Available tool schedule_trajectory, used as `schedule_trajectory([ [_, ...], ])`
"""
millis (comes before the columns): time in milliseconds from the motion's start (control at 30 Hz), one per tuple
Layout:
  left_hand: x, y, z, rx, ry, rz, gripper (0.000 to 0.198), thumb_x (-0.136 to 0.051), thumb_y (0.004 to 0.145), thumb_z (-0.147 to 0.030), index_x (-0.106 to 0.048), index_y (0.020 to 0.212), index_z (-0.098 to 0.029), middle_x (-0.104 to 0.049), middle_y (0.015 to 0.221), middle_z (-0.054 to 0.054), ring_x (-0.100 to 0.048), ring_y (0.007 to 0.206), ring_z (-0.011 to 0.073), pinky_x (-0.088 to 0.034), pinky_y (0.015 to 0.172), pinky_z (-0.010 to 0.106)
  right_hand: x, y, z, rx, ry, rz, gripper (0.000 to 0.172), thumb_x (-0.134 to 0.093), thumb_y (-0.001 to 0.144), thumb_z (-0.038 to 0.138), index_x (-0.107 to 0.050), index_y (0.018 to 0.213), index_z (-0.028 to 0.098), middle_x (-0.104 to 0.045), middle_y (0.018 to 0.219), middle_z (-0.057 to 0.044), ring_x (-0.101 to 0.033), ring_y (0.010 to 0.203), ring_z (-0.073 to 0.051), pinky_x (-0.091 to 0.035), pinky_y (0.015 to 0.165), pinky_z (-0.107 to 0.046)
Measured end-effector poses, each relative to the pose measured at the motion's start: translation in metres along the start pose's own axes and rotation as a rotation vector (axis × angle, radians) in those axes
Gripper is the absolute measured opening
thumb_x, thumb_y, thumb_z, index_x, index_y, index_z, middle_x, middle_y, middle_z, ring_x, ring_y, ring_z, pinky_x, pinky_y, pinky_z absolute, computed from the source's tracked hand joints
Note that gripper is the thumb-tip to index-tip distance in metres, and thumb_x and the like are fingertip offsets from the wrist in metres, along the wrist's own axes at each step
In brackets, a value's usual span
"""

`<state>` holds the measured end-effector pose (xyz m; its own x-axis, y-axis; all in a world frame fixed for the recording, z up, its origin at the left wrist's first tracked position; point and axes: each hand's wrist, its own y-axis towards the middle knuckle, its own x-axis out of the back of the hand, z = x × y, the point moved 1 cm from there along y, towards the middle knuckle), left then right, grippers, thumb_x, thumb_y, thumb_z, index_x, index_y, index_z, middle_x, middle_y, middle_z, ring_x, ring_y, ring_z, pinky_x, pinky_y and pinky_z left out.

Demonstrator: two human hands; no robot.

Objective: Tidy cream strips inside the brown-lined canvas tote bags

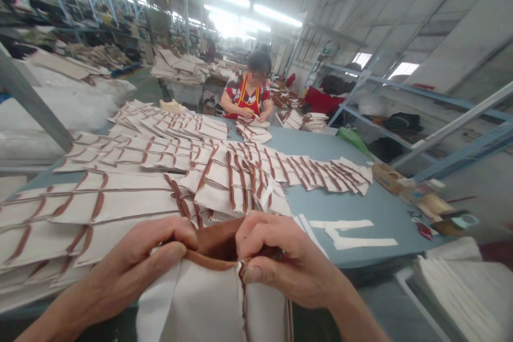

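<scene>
A cream fabric piece point(208, 299) with a brown inner lining hangs in front of me at the bottom centre, its top opening spread between both hands. My left hand point(148, 256) pinches the left side of the brown edge between thumb and fingers. On the right, my right hand point(280, 262) grips the edge beside a dark vertical seam. Just beyond the hands, rows of cream pieces with brown edging point(132, 197) overlap across the blue-grey table point(316, 144).
White strips point(352, 235) lie on the table at the right. A person point(248, 91) in a red apron handles similar pieces across the table. Stacked white material point(460, 299) stands at the lower right, near a cardboard box point(387, 177). A metal post point(36, 96) slants at the left.
</scene>
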<state>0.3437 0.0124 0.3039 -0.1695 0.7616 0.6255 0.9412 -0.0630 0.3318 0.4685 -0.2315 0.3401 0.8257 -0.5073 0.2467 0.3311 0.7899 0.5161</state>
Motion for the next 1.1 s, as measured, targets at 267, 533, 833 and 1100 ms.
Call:
schedule_trajectory([
  [267, -0.003, 0.031, -0.057, -0.322, 0.229, 0.071, 0.018, -0.05, 0.098, -0.013, -0.062, 0.095, -0.025, -0.076, 0.096, 0.0, -0.071, 0.087, 0.0166, -0.051, 0.082, 0.025, 0.001, -0.002, -0.002, -0.123, -0.203, 0.017, 0.057, -0.059, 0.108, 0.069, -0.068, 0.081, 0.02, -0.067, 0.078, 0.0, -0.056, 0.071, -0.014, -0.044, 0.07, -0.027],
  [533, -0.017, 0.034, -0.069, -0.229, 0.208, 0.121, 0.024, -0.043, 0.094, -0.011, -0.063, 0.085, -0.022, -0.068, 0.08, -0.004, -0.066, 0.074, 0.0122, -0.048, 0.072, 0.022, 0.002, -0.008, -0.009, -0.074, -0.249, -0.031, 0.057, -0.058, 0.108, 0.071, -0.063, 0.081, 0.021, -0.069, 0.083, -0.001, -0.06, 0.079, -0.016, -0.045, 0.08, -0.031],
  [833, -0.027, 0.012, -0.064, 0.015, 0.016, 0.194, 0.023, -0.048, 0.093, -0.019, -0.062, 0.075, -0.023, -0.069, 0.071, -0.005, -0.062, 0.063, 0.0118, -0.046, 0.06, 0.019, -0.017, -0.023, -0.018, -0.157, -0.179, -0.022, 0.064, -0.067, 0.094, 0.084, -0.065, 0.085, 0.021, -0.067, 0.081, 0.001, -0.056, 0.073, -0.016, -0.043, 0.073, -0.03],
  [1100, -0.027, 0.001, -0.063, 0.121, -0.047, 0.16, 0.02, -0.052, 0.085, -0.021, -0.065, 0.07, -0.022, -0.067, 0.067, -0.005, -0.06, 0.061, 0.0112, -0.043, 0.058, 0.018, -0.027, -0.026, -0.022, -0.21, 0.001, 0.052, 0.034, -0.081, 0.095, 0.043, -0.059, 0.078, 0.022, -0.061, 0.076, 0.004, -0.052, 0.068, -0.013, -0.04, 0.067, -0.025],
])
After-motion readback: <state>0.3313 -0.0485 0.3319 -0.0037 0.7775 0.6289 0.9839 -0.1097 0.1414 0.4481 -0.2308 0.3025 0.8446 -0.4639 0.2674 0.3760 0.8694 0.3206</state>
